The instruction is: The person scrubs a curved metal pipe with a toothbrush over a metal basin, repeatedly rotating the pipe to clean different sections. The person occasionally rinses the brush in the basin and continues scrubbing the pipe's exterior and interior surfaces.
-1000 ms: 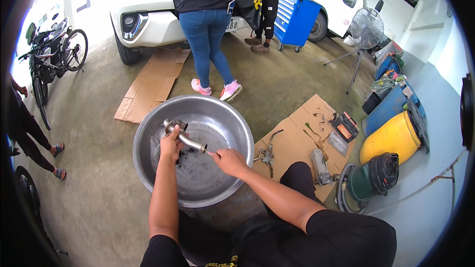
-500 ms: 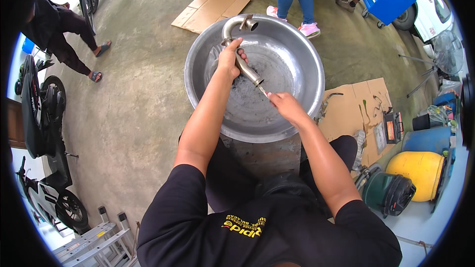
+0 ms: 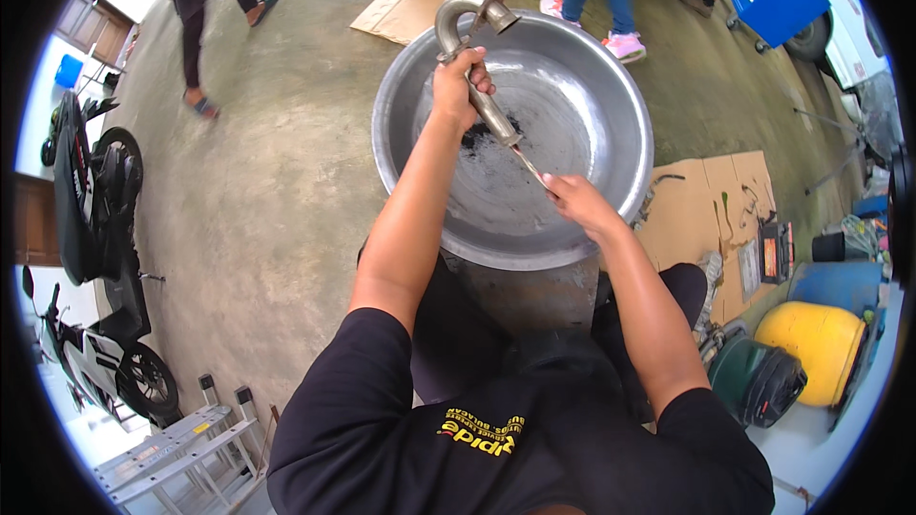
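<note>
Head view: got the bent metal pipe wrapped up in the left grip, fingers curled round the straight stretch just below the bend. Curving up past that grip at one end, angling down toward the right grip at the other. Pinching a thin tool in the right grip, with the tool's far end right at the pipe's lower mouth; can't tell its depth inside. Holding all of that over a big metal basin; can't tell about contact between the bend and the far rim.

Compared with half a second back, showing more bare tool between the mouth and the right grip. Also turned the flared top end a bit, and now seeing a darker patch of black residue by the pipe.

As for edges, crossing the near part of the rim with both forearms. Decent room inside the basin, to the right of the pipe. Just past the right side, cardboard with parts on it. Near the far rim, pink shoes. Off to the left, a wide stretch of concrete floor.
</note>
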Demonstrator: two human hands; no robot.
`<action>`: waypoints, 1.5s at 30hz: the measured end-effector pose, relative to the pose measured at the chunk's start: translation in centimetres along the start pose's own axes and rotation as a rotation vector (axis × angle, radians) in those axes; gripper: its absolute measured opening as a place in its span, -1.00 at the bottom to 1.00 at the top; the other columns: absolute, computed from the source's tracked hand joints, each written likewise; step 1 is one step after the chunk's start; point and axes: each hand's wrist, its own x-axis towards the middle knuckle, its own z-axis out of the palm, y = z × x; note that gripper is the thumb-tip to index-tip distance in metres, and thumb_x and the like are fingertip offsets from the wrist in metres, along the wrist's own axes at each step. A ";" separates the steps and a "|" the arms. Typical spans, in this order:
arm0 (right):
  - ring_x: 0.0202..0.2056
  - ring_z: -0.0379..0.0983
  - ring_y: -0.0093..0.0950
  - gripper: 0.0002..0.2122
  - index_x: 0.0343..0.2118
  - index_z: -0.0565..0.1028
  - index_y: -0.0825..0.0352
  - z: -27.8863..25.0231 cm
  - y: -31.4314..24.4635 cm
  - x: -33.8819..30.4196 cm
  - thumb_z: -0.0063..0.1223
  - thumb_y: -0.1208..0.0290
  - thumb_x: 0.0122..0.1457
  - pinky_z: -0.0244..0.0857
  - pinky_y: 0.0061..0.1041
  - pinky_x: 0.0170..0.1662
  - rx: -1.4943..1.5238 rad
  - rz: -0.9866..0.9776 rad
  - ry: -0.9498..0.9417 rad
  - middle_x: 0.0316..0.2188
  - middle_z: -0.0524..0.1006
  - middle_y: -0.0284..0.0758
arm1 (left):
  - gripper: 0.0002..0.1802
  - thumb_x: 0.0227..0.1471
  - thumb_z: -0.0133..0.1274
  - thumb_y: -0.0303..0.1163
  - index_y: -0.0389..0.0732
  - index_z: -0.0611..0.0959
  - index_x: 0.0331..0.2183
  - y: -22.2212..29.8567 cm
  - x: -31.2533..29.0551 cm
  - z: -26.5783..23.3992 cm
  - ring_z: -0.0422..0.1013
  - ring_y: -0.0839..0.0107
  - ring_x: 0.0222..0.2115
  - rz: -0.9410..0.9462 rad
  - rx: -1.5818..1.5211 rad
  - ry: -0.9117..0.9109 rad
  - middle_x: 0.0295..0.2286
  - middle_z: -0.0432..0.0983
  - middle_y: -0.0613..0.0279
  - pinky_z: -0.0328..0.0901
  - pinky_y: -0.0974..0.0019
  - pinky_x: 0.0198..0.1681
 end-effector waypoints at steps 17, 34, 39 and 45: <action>-0.70 0.00 -0.67 -0.65 -0.55 0.30 0.23 -2.6 -0.9 -1.2 -0.01 0.16 0.32 -0.08 -0.60 -0.57 0.432 0.160 -0.212 -0.71 0.12 -0.56 | -0.70 0.10 0.03 -0.26 -0.02 0.34 -0.60 1.3 -0.4 -1.6 0.12 0.58 -0.70 -0.042 -0.363 -0.274 -0.74 0.11 0.47 0.17 0.37 -0.50; -0.68 0.01 -0.68 -0.66 -0.55 0.28 0.22 -0.8 -3.2 -0.6 -0.01 0.18 0.32 -0.07 -0.63 -0.55 0.457 0.194 -0.269 -0.69 0.12 -0.55 | -0.73 0.13 0.10 -0.19 0.01 0.40 -0.52 0.2 -1.0 -0.3 0.11 0.63 -0.71 -0.086 -0.362 -0.289 -0.74 0.11 0.51 0.14 0.44 -0.53; -0.67 0.02 -0.68 -0.66 -0.53 0.30 0.24 0.2 -3.6 -0.2 -0.02 0.16 0.33 -0.05 -0.63 -0.56 0.412 0.147 -0.244 -0.67 0.17 -0.53 | -0.76 0.11 0.16 -0.17 0.01 0.43 -0.42 -0.4 -1.2 0.3 0.17 0.62 -0.65 -0.077 -0.360 -0.211 -0.66 0.22 0.48 0.17 0.44 -0.52; -0.66 0.03 -0.67 -0.68 -0.49 0.36 0.25 0.3 -3.4 -0.7 -0.01 0.15 0.33 -0.05 -0.61 -0.57 0.184 0.035 -0.065 -0.65 0.20 -0.54 | -0.76 0.09 0.19 -0.25 -0.08 0.45 -0.34 -1.0 -0.2 0.2 0.31 0.50 -0.52 -0.098 -0.257 0.036 -0.50 0.36 0.34 0.29 0.34 -0.45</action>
